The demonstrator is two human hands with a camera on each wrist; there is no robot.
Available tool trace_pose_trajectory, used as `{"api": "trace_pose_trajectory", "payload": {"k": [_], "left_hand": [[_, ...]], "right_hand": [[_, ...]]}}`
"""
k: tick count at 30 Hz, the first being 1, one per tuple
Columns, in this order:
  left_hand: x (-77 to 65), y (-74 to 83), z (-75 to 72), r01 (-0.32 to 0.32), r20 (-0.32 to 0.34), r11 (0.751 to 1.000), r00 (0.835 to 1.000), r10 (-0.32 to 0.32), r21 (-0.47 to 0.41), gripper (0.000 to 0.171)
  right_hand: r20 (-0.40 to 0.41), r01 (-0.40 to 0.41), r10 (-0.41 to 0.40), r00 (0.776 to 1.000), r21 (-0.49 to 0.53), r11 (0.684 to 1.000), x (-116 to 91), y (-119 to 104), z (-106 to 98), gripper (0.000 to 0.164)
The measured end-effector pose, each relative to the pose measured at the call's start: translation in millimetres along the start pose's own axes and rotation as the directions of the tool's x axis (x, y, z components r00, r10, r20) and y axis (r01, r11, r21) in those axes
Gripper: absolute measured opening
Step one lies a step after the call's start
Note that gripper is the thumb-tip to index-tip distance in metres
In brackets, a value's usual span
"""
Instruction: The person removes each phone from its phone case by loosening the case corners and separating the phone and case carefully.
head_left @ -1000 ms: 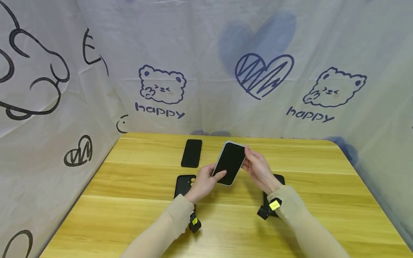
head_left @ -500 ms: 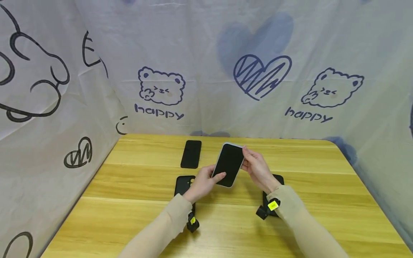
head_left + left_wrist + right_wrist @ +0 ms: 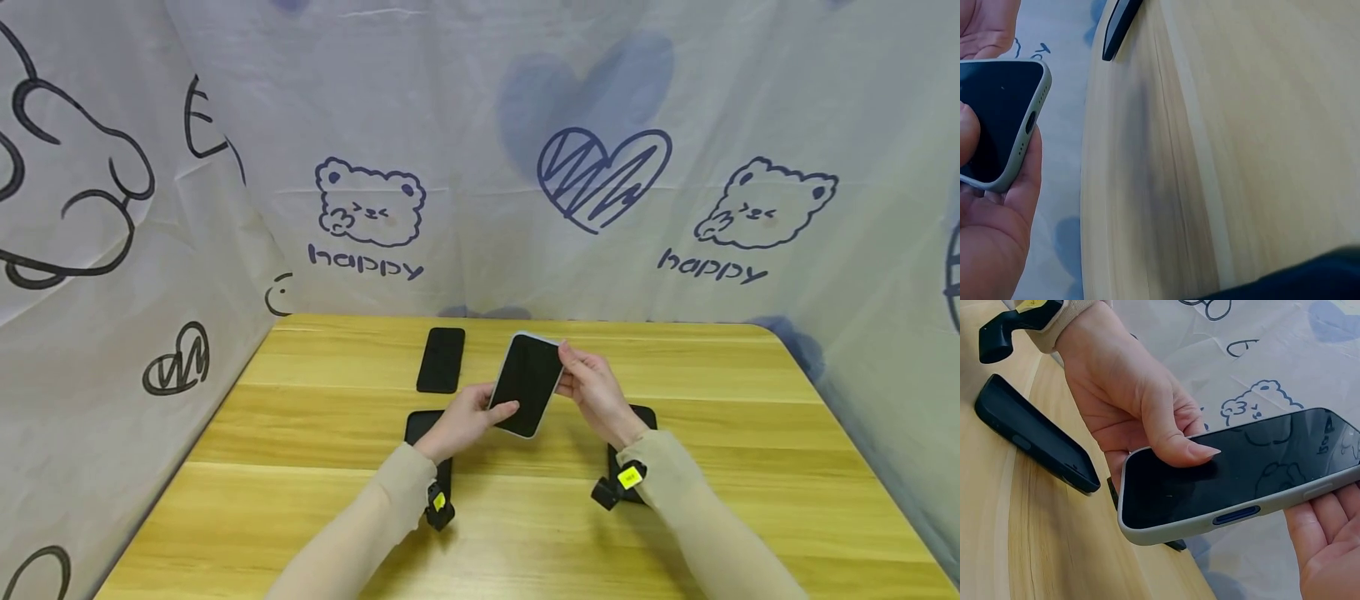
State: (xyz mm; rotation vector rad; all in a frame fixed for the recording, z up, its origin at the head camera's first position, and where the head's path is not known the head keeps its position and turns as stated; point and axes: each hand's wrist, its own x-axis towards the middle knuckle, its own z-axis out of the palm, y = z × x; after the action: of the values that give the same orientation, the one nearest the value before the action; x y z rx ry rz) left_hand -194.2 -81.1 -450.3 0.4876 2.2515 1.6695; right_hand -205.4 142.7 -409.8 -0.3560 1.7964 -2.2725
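Above the table I hold a smartphone (image 3: 527,379) in a pale grey case, its dark screen facing up and tilted. My left hand (image 3: 467,417) grips its lower left part, thumb flat on the screen and fingers underneath. At the upper right edge my right hand (image 3: 596,387) pinches it, thumb at the rim and fingers behind. The pale case wraps the phone's edge in the right wrist view, where a side cutout (image 3: 1237,515) shows. A black phone case (image 3: 1035,431) lies open side up there. In the left wrist view only the phone's port end (image 3: 1030,122) shows.
A dark phone-shaped slab (image 3: 441,360) lies flat at the back of the wooden table (image 3: 750,467). One black case (image 3: 422,423) sits partly under my left forearm, another black item (image 3: 645,415) under my right wrist. A printed cloth (image 3: 480,167) hangs behind.
The head view has shifted slightly. My left wrist has moved a little left and now covers the camera holes of the black case. Both hands keep their hold on the phone.
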Motion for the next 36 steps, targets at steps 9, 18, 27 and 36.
{"api": "trace_pose_trajectory", "payload": {"k": [9,18,27,36], "left_hand": [[-1.6,0.5,-6.4,0.005,0.045,1.000,0.999,-0.005,-0.008,0.028],[-2.0,1.3,-14.9,0.000,0.086,1.000,0.996,0.000,0.006,0.027],[-1.6,3.3,-21.3,-0.018,0.143,1.000,0.990,0.017,0.005,0.025],[-0.3,4.9,-24.3,-0.017,0.171,1.000,0.985,0.017,-0.001,0.024]], "right_hand": [[0.117,-0.010,-0.004,0.993,0.127,0.992,1,0,-4,0.041],[0.259,-0.120,0.044,0.965,0.286,0.951,2,-2,-11,0.040],[0.393,-0.230,0.053,0.918,0.421,0.877,2,1,-18,0.041],[0.453,-0.265,0.019,0.891,0.488,0.832,6,5,-19,0.046]]}}
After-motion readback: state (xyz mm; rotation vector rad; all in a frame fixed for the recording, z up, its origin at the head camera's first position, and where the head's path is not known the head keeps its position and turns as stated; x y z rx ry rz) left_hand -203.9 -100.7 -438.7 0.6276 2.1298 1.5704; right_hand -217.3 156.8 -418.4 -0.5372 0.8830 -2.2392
